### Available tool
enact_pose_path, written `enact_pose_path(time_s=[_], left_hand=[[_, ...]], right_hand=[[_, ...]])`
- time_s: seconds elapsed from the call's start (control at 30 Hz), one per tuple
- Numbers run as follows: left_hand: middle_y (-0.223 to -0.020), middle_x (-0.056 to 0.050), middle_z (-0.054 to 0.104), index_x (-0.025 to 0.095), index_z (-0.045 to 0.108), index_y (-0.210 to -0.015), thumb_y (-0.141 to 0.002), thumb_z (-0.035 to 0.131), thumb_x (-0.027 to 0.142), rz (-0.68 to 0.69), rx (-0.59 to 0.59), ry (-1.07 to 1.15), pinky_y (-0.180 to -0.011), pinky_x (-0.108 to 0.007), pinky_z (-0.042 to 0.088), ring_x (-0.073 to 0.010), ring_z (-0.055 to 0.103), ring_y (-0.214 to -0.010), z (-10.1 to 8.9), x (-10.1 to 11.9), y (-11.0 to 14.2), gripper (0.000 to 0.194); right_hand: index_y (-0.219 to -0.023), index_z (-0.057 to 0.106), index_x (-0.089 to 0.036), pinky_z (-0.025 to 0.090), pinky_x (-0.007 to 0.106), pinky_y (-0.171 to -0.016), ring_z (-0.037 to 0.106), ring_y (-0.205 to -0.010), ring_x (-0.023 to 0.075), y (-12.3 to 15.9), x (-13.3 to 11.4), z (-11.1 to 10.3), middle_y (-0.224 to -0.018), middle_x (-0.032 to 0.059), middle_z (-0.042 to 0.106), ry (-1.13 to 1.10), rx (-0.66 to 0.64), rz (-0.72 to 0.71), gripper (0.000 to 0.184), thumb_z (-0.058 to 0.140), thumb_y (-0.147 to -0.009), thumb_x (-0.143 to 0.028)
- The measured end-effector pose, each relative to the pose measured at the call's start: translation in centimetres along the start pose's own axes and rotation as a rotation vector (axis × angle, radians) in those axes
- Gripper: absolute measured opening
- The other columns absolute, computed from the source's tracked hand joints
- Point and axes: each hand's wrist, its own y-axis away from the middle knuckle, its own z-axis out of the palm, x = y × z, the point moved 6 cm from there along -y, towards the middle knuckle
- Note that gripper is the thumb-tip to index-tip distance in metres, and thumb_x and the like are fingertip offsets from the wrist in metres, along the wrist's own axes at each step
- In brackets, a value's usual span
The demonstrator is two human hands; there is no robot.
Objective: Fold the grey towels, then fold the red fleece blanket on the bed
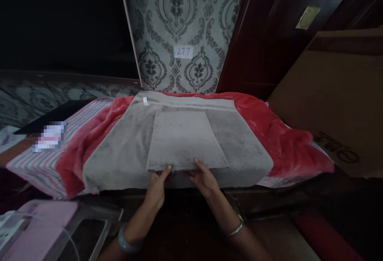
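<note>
A folded grey towel [184, 139] lies flat on a larger grey cloth [119, 153] spread over the table. At the near edge of the folded towel, my left hand [158, 185] pinches it with the thumb on top and the fingers beneath. To its right, my right hand [205, 179] grips the same edge, thumb above and fingers tucked partly under. Most fingertips are hidden under the towel. A small white tag [145, 101] shows at the far left of the larger cloth.
Under the grey cloth spreads a red blanket [263, 129] over a striped cloth [38, 169]. A large cardboard box [335, 93] stands at the right, a dark television screen [66, 21] at the back left. A pink stool [44, 225] is at the near left.
</note>
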Motion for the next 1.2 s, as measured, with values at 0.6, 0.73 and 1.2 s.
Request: enact_pose_path(time_s=[0.6,0.73,1.2], left_hand=[[-0.115,-0.01,0.075,0.018,0.068,-0.11,-0.075,0.075,0.021,-0.3,-0.232,0.339,-0.102,-0.046,0.054,-0.0286,0.071,-0.106,1.5,-1.3,-0.2,0.035],[-0.116,-0.009,0.075,0.02,0.068,-0.112,-0.074,0.076,0.019,-0.296,-0.197,0.327,-0.101,-0.042,0.056,-0.0283,0.07,-0.111,2.0,-1.4,-0.1,0.038],[-0.113,-0.012,0.076,0.023,0.064,-0.128,-0.084,0.064,0.037,-0.337,-0.174,0.557,-0.107,-0.056,0.05,-0.0353,0.068,-0.115,-0.3,0.2,-1.3,0.046]], right_hand=[[-0.088,0.072,-0.019,0.059,0.042,-0.084,0.073,-0.083,0.0236,0.0,1.1,-0.4,-0.093,0.0049,0.078,0.03,-0.046,-0.023,0.042,0.093,-0.056,-0.035],[-0.097,0.073,-0.019,0.058,0.041,-0.085,0.073,-0.09,0.0252,0.3,0.7,0.1,-0.102,0.0084,0.078,0.032,-0.091,-0.027,0.046,0.09,-0.063,-0.044],[-0.095,0.073,-0.023,0.06,0.039,-0.079,0.072,-0.092,0.0259,-0.5,0.0,1.3,-0.101,0.0032,0.078,-0.024,0.068,-0.081,0.052,0.095,-0.05,-0.038]])
